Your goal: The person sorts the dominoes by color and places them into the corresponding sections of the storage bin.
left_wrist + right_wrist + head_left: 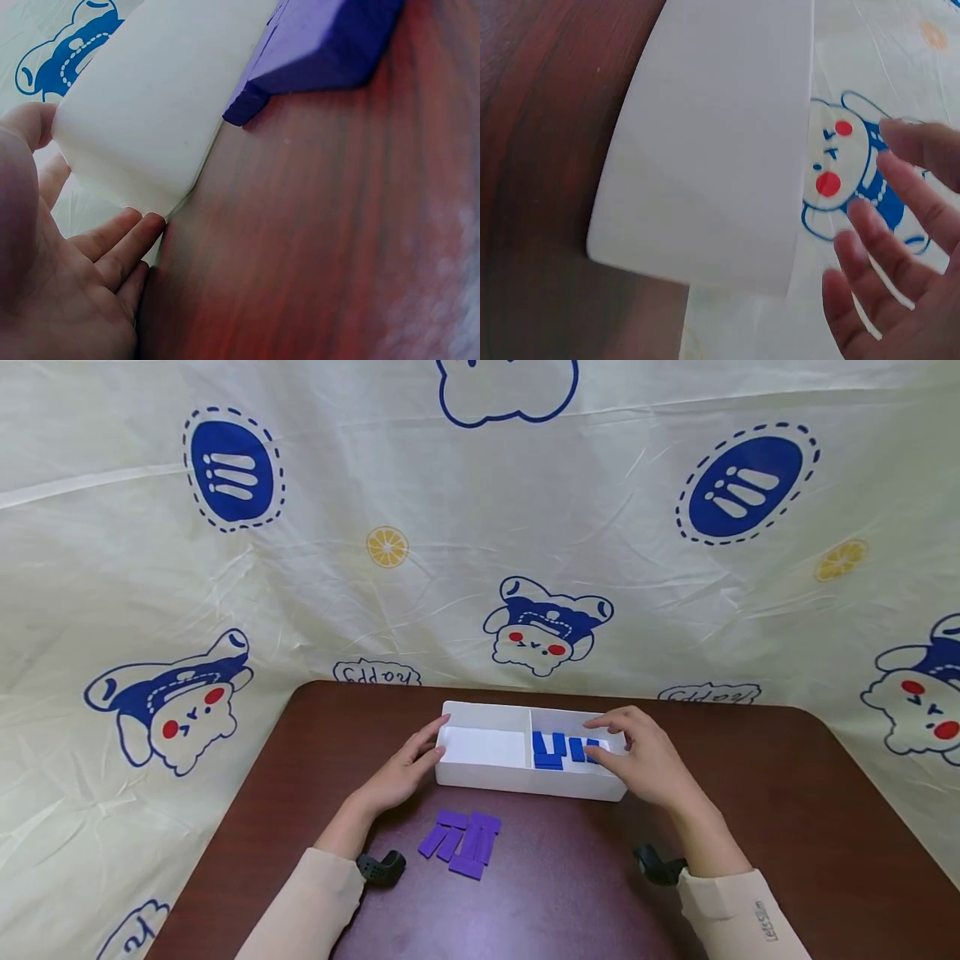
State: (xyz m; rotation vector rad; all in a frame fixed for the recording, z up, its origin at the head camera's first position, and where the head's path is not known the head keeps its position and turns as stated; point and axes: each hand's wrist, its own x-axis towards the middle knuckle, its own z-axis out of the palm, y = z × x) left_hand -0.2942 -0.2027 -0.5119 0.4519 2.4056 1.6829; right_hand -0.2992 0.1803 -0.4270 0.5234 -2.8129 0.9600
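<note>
A white two-compartment box (487,774) stands on the table. Its right compartment holds several blue blocks (548,762); the left one shows only its bare floor. My left hand (397,777) is at the box's left end, and in the left wrist view its fingertips touch the end wall, with the fingers fairly straight. Over the right end of the box is my right hand (651,758), thumb and fingers spread apart. Nothing is held between them, as the right wrist view also shows. Several purple blocks (471,843) lie loosely grouped in front of the box.
The dark brown table (585,885) has a rounded far edge just behind the box. Behind it hangs a pale printed cloth (435,610). Each wrist wears a black band, the left band (382,868) being close to the purple blocks.
</note>
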